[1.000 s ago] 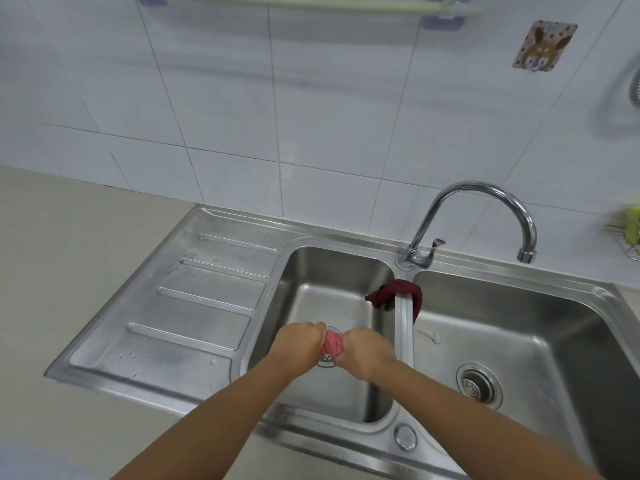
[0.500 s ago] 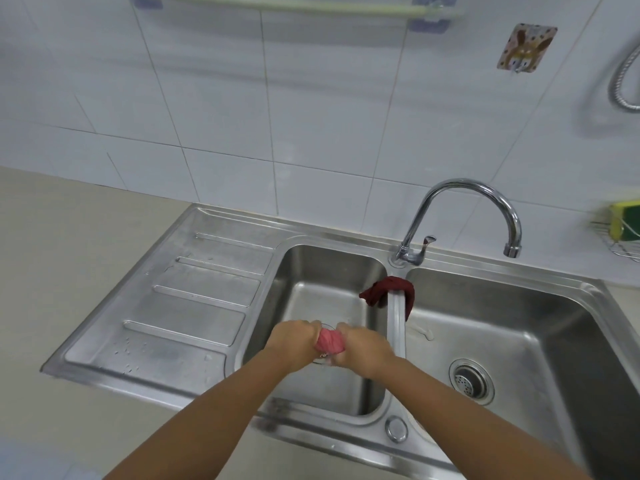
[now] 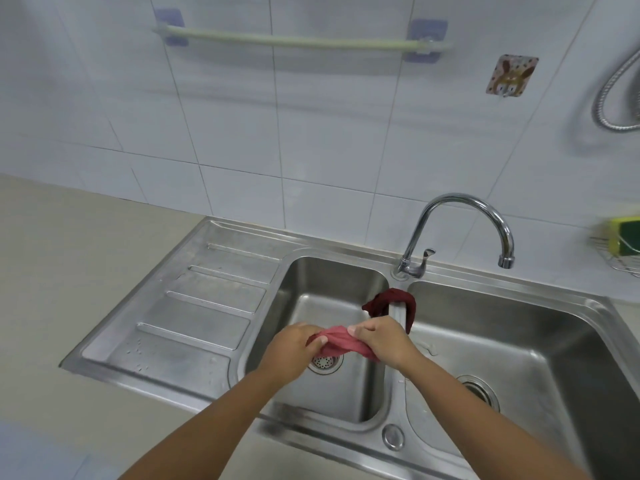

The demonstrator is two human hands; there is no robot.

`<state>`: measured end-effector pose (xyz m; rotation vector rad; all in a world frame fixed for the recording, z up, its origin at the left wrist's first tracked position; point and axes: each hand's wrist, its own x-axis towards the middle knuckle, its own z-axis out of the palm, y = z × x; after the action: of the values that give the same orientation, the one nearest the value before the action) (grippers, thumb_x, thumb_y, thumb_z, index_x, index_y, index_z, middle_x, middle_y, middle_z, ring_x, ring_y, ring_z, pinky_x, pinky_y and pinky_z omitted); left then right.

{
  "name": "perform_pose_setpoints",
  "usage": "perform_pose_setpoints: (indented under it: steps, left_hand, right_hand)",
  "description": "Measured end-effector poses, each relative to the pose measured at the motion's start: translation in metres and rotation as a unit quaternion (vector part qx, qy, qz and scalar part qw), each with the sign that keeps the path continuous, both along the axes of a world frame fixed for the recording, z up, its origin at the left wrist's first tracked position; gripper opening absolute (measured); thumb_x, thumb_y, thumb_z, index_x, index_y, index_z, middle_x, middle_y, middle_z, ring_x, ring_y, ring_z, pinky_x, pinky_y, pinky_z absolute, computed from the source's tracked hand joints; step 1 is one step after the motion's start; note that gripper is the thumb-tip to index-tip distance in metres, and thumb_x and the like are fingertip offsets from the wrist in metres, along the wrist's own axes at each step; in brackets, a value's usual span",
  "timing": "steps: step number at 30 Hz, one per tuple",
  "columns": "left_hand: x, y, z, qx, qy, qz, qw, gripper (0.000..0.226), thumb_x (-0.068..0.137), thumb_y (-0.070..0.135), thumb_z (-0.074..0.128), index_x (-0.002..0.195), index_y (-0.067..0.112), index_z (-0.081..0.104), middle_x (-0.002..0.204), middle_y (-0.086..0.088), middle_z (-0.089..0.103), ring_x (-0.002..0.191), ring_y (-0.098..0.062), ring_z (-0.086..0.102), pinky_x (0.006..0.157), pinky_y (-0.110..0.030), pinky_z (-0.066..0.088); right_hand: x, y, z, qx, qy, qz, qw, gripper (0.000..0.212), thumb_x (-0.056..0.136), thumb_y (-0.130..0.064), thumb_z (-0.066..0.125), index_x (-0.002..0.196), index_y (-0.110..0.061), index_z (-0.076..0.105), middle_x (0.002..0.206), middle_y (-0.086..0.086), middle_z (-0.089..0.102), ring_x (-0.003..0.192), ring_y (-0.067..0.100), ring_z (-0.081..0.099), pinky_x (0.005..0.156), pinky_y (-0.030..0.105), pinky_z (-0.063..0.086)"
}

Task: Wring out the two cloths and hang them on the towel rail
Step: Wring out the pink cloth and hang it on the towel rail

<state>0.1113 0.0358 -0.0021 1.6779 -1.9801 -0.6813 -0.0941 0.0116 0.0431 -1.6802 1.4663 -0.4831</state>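
Over the left basin of the steel sink (image 3: 207, 306), my left hand (image 3: 292, 348) and my right hand (image 3: 382, 339) both grip a pink-red cloth (image 3: 337, 342), which stretches loosely between them above the drain. A second, dark red cloth (image 3: 389, 301) lies draped over the divider between the two basins, just behind my right hand. The pale green towel rail (image 3: 301, 41) is fixed high on the tiled wall, with nothing hanging on it.
A chrome tap (image 3: 460, 216) arches over the right basin. A wire rack with a yellow-green sponge (image 3: 623, 237) hangs on the wall at the right, below a metal hose (image 3: 613, 95). A patterned wall hook (image 3: 512, 76) sits right of the rail. Beige counter lies left.
The cloth was bunched tight between my fists; now my hands have moved apart and loosened, and more of the cloth shows. The view has tilted up, bringing the whole rail into sight.
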Motion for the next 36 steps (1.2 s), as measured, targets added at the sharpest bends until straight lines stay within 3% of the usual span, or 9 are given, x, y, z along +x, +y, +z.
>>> perform_pose_setpoints:
  steps: [3, 8, 15, 18, 21, 26, 29, 31, 36]
  left_hand:
    - [-0.003, 0.002, 0.007, -0.006, 0.016, 0.017, 1.0, 0.021, 0.095, 0.034, 0.051, 0.11, 0.031, 0.065, 0.093, 0.008, 0.072, 0.081, -0.009, 0.065, 0.076, -0.027, 0.054]
    - [-0.012, 0.003, 0.024, 0.015, 0.019, 0.036, 0.999, 0.019, 0.097, 0.018, 0.044, 0.104, 0.026, 0.06, 0.089, 0.002, 0.07, 0.08, -0.016, 0.066, 0.075, -0.035, 0.057]
    - [-0.016, 0.004, 0.04, 0.118, 0.156, 0.085, 0.977, 0.025, 0.094, 0.014, 0.033, 0.077, 0.019, 0.051, 0.077, -0.002, 0.058, 0.068, -0.016, 0.052, 0.065, -0.032, 0.043]
    - [-0.019, 0.008, 0.041, 0.13, 0.209, 0.099, 0.964, 0.031, 0.092, 0.04, 0.033, 0.072, 0.021, 0.047, 0.074, 0.001, 0.059, 0.065, -0.014, 0.054, 0.065, -0.035, 0.046]
    - [-0.024, 0.011, 0.039, 0.091, 0.114, 0.053, 0.988, 0.045, 0.078, 0.072, 0.05, 0.086, 0.027, 0.049, 0.084, 0.007, 0.067, 0.071, -0.01, 0.064, 0.061, -0.026, 0.05]
    - [-0.014, 0.008, 0.031, 0.024, 0.012, 0.079, 0.997, 0.021, 0.086, 0.024, 0.064, 0.087, 0.032, 0.044, 0.082, 0.008, 0.061, 0.07, -0.008, 0.064, 0.065, -0.034, 0.059]
    - [-0.006, 0.009, 0.029, -0.015, -0.006, 0.12, 0.993, 0.014, 0.09, 0.022, 0.059, 0.087, 0.031, 0.049, 0.08, 0.011, 0.061, 0.074, -0.009, 0.061, 0.067, -0.029, 0.055]
    - [-0.003, 0.009, 0.033, -0.022, -0.034, 0.132, 0.99, 0.007, 0.09, 0.03, 0.061, 0.09, 0.032, 0.053, 0.083, 0.012, 0.064, 0.075, -0.008, 0.061, 0.062, -0.022, 0.048]
    - [0.011, 0.004, 0.048, -0.015, -0.098, 0.143, 0.985, 0.019, 0.085, 0.041, 0.065, 0.076, 0.03, 0.053, 0.068, 0.01, 0.059, 0.063, -0.007, 0.056, 0.051, -0.02, 0.034]
  right_hand:
    - [-0.002, -0.002, 0.0, -0.073, 0.086, 0.002, 0.994, 0.038, 0.095, -0.028, 0.057, 0.066, -0.006, 0.065, 0.064, 0.01, 0.061, 0.065, 0.025, 0.056, 0.065, 0.031, 0.036]
    - [-0.003, -0.005, 0.008, -0.077, 0.047, -0.033, 0.995, 0.022, 0.098, -0.027, 0.05, 0.098, -0.016, 0.069, 0.093, -0.001, 0.071, 0.089, 0.016, 0.062, 0.08, 0.03, 0.045]
    - [-0.015, -0.006, 0.03, -0.016, 0.039, 0.079, 0.996, 0.025, 0.078, -0.045, 0.074, 0.076, -0.023, 0.062, 0.067, -0.01, 0.056, 0.063, 0.008, 0.052, 0.059, 0.023, 0.037]
    - [-0.017, -0.01, 0.039, -0.059, 0.064, 0.083, 0.993, 0.029, 0.082, -0.035, 0.072, 0.061, -0.026, 0.055, 0.061, -0.009, 0.05, 0.057, 0.007, 0.047, 0.055, 0.024, 0.033]
    - [-0.016, -0.015, 0.047, -0.105, 0.064, 0.096, 0.988, 0.05, 0.089, -0.028, 0.065, 0.049, -0.017, 0.038, 0.053, -0.002, 0.036, 0.049, 0.013, 0.035, 0.055, 0.032, 0.031]
    - [-0.024, -0.022, 0.048, -0.093, 0.057, 0.068, 0.992, 0.03, 0.095, -0.026, 0.055, 0.085, -0.005, 0.073, 0.084, 0.009, 0.072, 0.078, 0.021, 0.064, 0.08, 0.038, 0.051]
    - [-0.028, -0.024, 0.051, -0.121, 0.037, 0.032, 0.991, 0.025, 0.096, -0.021, 0.054, 0.112, -0.018, 0.073, 0.112, -0.001, 0.073, 0.099, 0.01, 0.064, 0.085, 0.015, 0.043]
    - [-0.028, -0.028, 0.053, -0.132, 0.037, 0.02, 0.99, 0.028, 0.097, -0.019, 0.051, 0.12, -0.017, 0.068, 0.123, -0.002, 0.068, 0.115, 0.013, 0.058, 0.093, 0.018, 0.037]
    - [-0.036, -0.035, 0.063, -0.112, 0.086, 0.089, 0.986, 0.015, 0.085, -0.044, 0.064, 0.091, -0.031, 0.068, 0.09, -0.011, 0.069, 0.087, 0.011, 0.064, 0.068, 0.024, 0.045]
